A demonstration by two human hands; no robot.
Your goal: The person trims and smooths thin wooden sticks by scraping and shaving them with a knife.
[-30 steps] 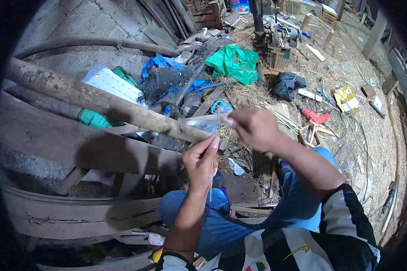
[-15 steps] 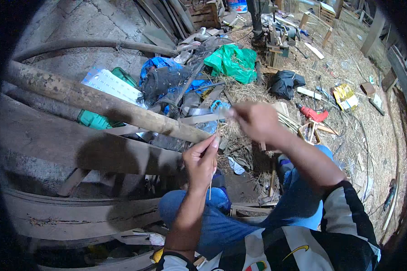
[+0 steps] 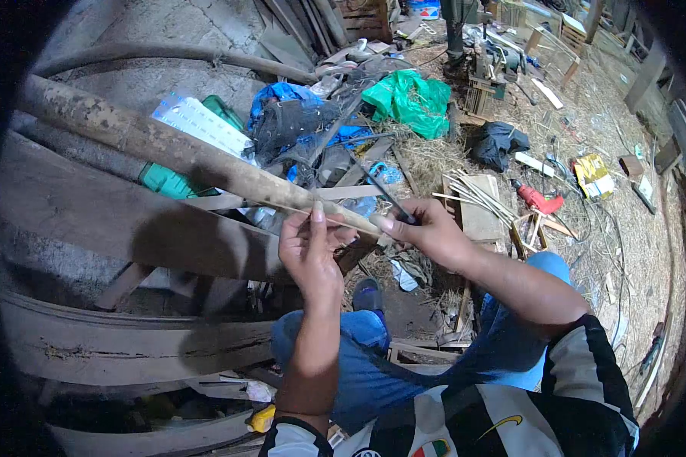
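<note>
Over the near end of the pole (image 3: 168, 148), the thin stick (image 3: 351, 225) now lies sideways, roughly in line with the pole, where a second ago it stood upright with its tail hanging below the left hand (image 3: 310, 251). The left hand's grip is closed on it, thumb and fingers pinching it just in front of the pole. The right hand (image 3: 431, 234), a blur higher up past the pole's end half a second ago, has come in close; its grip is closed around a dark knife-like tool (image 3: 386, 194) that slants up and away beyond that end. Its thumb tip sits by the end of the stick, though whether it presses there I cannot tell. My reading is that the stick has been turned to a fresh position, with the tool's tip clear of it for now. Well past the pole's end lie some pale sticks (image 3: 480, 194) and a red drill (image 3: 537, 198)
</note>
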